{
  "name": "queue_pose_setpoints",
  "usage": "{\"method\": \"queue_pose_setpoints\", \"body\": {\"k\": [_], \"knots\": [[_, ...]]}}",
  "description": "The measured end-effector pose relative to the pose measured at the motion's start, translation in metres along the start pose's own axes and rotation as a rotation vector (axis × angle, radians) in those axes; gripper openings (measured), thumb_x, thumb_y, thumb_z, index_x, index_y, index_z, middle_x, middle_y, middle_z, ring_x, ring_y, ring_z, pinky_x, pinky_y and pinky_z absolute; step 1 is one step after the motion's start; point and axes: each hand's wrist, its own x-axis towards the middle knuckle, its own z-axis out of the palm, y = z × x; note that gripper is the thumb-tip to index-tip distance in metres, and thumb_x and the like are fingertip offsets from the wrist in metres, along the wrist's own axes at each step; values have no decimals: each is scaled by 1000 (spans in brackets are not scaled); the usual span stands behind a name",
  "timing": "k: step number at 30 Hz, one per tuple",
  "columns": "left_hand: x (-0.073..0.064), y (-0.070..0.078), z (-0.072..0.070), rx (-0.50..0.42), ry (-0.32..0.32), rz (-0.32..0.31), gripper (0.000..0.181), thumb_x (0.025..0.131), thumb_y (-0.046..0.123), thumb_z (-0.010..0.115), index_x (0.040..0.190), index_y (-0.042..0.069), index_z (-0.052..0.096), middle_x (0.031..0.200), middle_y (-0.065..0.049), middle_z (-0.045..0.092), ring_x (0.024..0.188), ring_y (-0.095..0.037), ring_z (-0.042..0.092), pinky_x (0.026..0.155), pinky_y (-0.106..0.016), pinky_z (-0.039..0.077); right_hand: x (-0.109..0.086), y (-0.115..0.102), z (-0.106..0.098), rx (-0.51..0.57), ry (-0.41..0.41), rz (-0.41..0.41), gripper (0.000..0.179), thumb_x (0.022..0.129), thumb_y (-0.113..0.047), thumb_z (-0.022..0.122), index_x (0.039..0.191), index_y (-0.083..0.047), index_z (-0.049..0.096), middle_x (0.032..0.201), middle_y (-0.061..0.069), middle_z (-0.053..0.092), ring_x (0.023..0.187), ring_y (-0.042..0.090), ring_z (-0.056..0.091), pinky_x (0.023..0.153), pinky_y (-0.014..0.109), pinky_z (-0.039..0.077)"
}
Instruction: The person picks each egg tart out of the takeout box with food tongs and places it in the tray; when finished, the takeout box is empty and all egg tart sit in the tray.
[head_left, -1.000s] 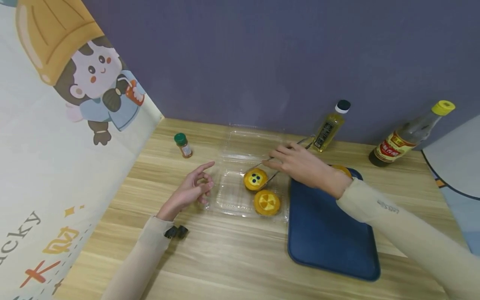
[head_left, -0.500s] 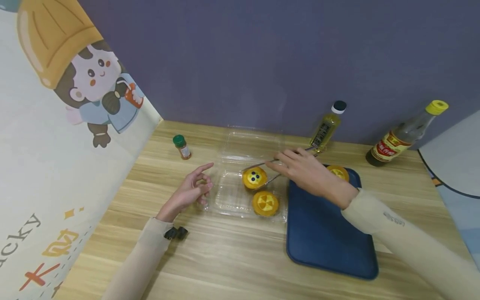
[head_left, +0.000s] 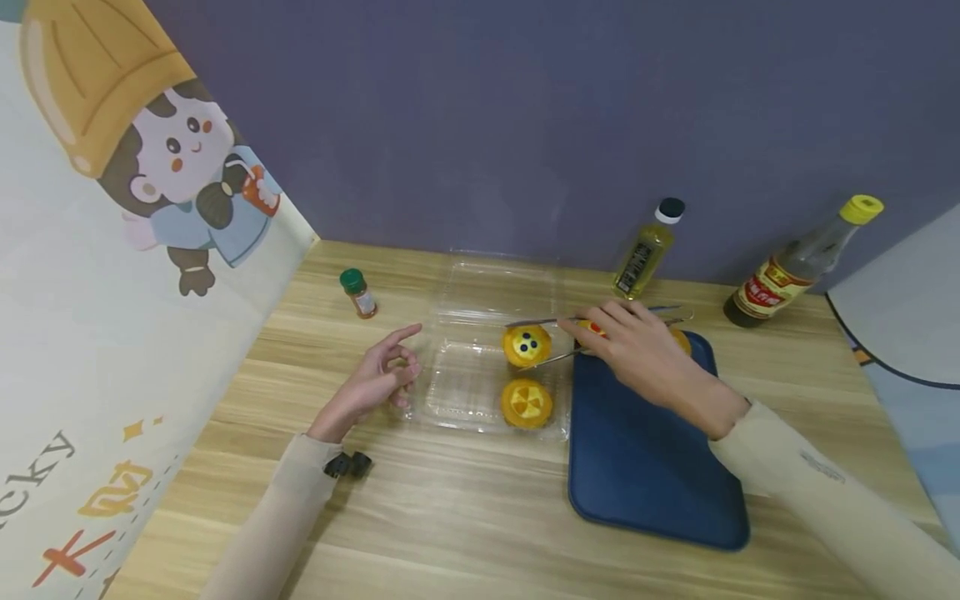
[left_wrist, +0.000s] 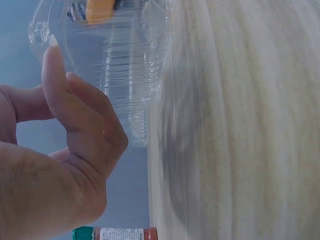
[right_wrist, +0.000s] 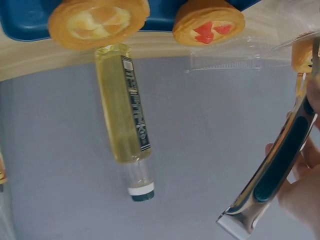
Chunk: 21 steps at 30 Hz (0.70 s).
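Right hand [head_left: 637,350] grips tongs [right_wrist: 282,160], arms straddling dark-dotted tart [head_left: 527,346] in clear container [head_left: 461,385]; whether tips pinch it, hard to tell. Work looks partway: wedge-topped tart [head_left: 527,403] also inside; red-topped tart [right_wrist: 209,29], yellow-topped tart [right_wrist: 100,22] on blue tray [head_left: 652,467]. Left hand [head_left: 367,382] holds nothing.

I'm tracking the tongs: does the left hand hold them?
No, the right hand holds the tongs, whose arms lie either side of the dark-dotted tart.

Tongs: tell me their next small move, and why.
Probably settle the dark-dotted tart gently into the clear box: the right hand holds the tongs astride it, behind the other tart there; whether it already sits flat is unclear.
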Motion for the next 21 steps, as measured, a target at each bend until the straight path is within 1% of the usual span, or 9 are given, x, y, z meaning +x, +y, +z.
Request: {"method": "queue_pose_setpoints", "body": {"k": [5,7,9,11,12,13,14,16,21], "knots": [[-1,2,-1,-9,-5,-3,74,102,-2,55,167,15,24,108,-7,49,74,-14,56,49,-22,61,-14,2,-7,-16,34,26,64,89,-9,79,149,-16,57,120,11,65,107,32,61,84,48,56],[-1,2,-1,-10,-9,-6,74,102,-2,55,167,15,24,109,-7,49,74,-14,57,49,-23,61,-21,4,-9,-20,53,45,63,89,-12,79,148,-17,58,120,11,65,106,33,62,81,47,56],[0,2,0,-6,-9,-8,73,102,-1,55,166,16,24,109,-7,49,74,-15,57,49,-23,61,-27,5,-11,-24,72,61,59,90,-17,77,147,-17,59,123,12,65,106,33,62,82,48,56],[0,1,0,-4,-6,-10,73,102,-1,56,166,16,25,110,-7,49,73,-15,57,49,-22,61,-34,7,-13,-16,92,79,45,102,-23,65,146,-17,59,126,13,65,107,34,62,83,49,55],[1,1,0,0,-6,-10,73,102,-1,56,166,16,25,110,-7,49,73,-15,58,49,-22,61,-38,7,-14,-14,101,87,40,107,-27,56,145,-16,60,127,13,65,107,35,61,83,50,55],[1,1,0,3,-5,-10,73,102,-1,56,166,16,26,109,-7,49,73,-15,58,49,-22,61,-41,8,-15,-15,110,94,39,112,-31,47,145,-16,60,127,13,65,106,35,61,82,50,55],[1,1,0,5,-5,-7,74,101,-1,57,166,15,25,109,-7,49,73,-14,58,49,-23,61,-45,8,-16,-15,119,100,43,114,-35,38,145,-16,61,127,14,65,105,35,61,81,50,55],[1,0,0,1,-4,-8,74,101,-2,56,166,15,25,109,-7,49,72,-14,58,49,-23,61,-51,9,-19,-14,139,116,55,115,-41,22,144,-15,62,125,14,66,103,36,60,78,50,54],[2,0,-1,-5,-9,-7,74,101,-2,56,166,15,24,108,-7,49,72,-14,57,49,-22,60,-67,11,-23,-24,155,147,58,115,-43,20,141,-14,64,122,14,67,101,36,60,77,50,52]]}}
